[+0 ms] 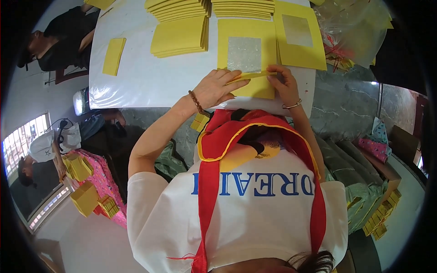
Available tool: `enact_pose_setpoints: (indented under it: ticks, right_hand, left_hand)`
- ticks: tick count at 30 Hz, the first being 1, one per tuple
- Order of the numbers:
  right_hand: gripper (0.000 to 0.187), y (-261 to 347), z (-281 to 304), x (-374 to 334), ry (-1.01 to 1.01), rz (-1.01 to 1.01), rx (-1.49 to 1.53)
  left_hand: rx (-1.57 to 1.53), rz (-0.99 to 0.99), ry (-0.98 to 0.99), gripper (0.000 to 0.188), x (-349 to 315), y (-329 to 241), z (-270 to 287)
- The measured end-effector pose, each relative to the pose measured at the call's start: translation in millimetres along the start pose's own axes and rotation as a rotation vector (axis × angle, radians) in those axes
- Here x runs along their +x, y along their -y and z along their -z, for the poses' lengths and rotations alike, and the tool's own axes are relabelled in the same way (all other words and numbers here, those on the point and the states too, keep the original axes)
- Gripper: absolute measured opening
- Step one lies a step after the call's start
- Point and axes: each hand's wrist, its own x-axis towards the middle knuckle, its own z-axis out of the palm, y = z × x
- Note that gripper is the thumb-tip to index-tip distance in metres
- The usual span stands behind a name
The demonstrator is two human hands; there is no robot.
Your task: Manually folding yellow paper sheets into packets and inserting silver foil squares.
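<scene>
A yellow paper sheet [246, 29] with a silvery, shiny rectangle [244, 54] on it lies near the table's front edge. Across its lower part runs a narrow yellow paper strip [256, 76]; whether it is loose or a folded edge, I cannot tell. My left hand [217, 87] rests over the strip's left end with fingers stretched out. The strip's right end is pinched between thumb and fingers of my right hand [284, 86]. Just to the right lies a second yellow sheet [314, 57], bearing a similar silvery rectangle.
Stacks of folded yellow paper [177, 37] stand farther back on the white-covered table [132, 86]. One small yellow piece [114, 56] lies at left. A clear plastic bag [355, 32] sits at the right. Two people are at the left, one beside a pink-covered table [116, 195].
</scene>
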Motion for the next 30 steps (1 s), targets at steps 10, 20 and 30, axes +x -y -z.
enact_pose_setpoints:
  ticks: [10, 20, 30]
  right_hand:
    - [0.029, -1.7, 0.3, 0.1, 0.009, -0.033, 0.061]
    - [0.029, -5.3, 1.2, 0.4, 0.009, -0.049, 0.046]
    - [0.031, -15.7, 0.6, -1.5, 0.001, -0.054, 0.108]
  left_hand:
    - [0.137, -0.005, 0.037, 0.070, 3.0, -2.1, 3.4]
    - [-0.127, -0.053, -0.011, 0.048, 7.8, 13.9, 11.5]
    - [-0.424, 0.106, -0.015, 0.012, 9.1, 14.6, 21.2]
